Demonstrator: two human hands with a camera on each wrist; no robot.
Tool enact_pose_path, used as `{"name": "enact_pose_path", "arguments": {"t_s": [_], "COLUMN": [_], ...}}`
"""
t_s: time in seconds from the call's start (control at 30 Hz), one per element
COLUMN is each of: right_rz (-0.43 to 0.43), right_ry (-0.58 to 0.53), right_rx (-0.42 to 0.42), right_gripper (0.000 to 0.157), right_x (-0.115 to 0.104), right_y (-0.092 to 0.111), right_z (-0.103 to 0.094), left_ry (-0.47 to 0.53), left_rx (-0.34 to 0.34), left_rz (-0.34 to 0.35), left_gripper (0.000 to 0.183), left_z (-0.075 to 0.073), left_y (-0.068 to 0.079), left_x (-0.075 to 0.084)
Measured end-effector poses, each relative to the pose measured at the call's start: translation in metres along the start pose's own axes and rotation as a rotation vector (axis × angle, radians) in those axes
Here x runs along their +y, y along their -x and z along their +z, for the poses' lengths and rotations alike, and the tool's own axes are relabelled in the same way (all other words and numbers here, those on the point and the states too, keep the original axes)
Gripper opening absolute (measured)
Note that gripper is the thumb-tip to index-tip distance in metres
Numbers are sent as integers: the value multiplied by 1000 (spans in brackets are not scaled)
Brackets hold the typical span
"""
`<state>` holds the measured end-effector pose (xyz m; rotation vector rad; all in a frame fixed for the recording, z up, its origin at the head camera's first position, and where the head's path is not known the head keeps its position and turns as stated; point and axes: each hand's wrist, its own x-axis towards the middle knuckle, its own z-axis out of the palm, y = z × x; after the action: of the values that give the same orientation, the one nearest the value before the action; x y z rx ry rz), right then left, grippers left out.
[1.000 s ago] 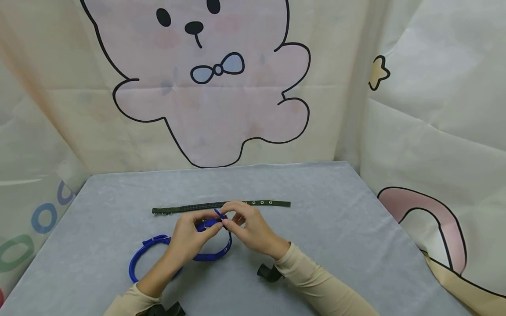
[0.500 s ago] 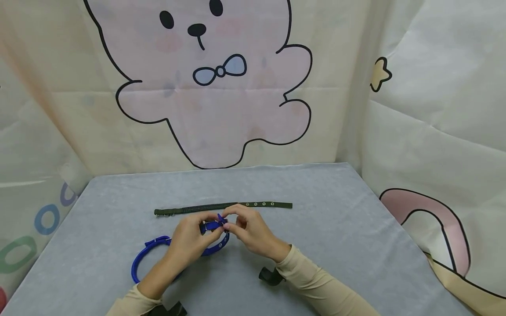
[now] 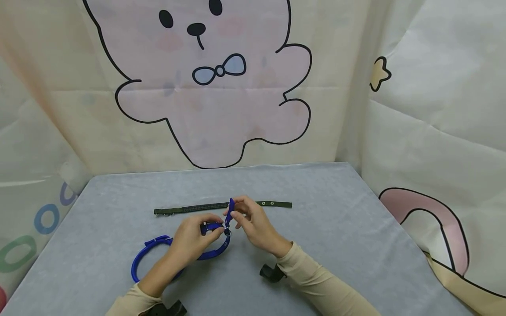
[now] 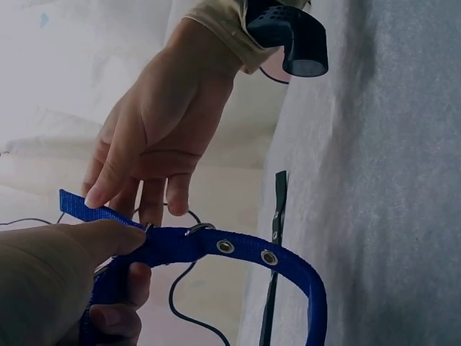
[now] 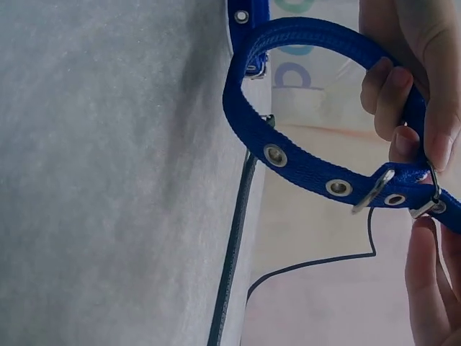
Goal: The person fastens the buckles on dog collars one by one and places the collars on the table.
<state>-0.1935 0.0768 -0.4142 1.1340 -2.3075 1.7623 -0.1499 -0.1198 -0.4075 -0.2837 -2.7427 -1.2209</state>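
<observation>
Since the left hand [image 3: 193, 236] pinches the blue collar [image 3: 215, 253] right by its buckle [image 5: 423, 210], I'd guess it's steadying things while the right hand [image 3: 257, 227] has the free tail [image 4: 79, 204] between thumb and fingers. Collar's in both hands, in front of that green strap [image 3: 203, 207], right of another blue loop [image 3: 136, 259].

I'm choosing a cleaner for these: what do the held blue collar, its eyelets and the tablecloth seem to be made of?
Collar: matte woven webbing, possibly nylon; its ribbed weave shows.
Eyelets: probably metal, shiny and silvery, with bright highlights.
Tablecloth: apparently soft, matte grey fabric, faintly mottled; I can't tell the fibre.
</observation>
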Motion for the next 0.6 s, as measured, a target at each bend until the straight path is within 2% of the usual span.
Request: {"name": "enact_pose_path", "arguments": {"t_s": [0.17, 0.27, 0.43, 0.6], "right_rz": [15, 24, 34, 34], "right_ry": [-57, -75, -115, -144], "right_rx": [1, 8, 54, 73], "right_gripper": [19, 19, 21, 21], "right_x": [3, 4, 4, 4], "right_y": [-1, -1, -3, -3], "right_z": [0, -1, -4, -5], "left_ry": [-9, 22, 112, 130], "left_rx": [-1, -8, 7, 21], "left_rz": [10, 20, 110, 176], "left_gripper": [15, 19, 21, 14], "left_z": [0, -1, -2, -2], "left_y": [-1, -1, -2, 0], "left_x": [-1, -2, -5, -8]}}
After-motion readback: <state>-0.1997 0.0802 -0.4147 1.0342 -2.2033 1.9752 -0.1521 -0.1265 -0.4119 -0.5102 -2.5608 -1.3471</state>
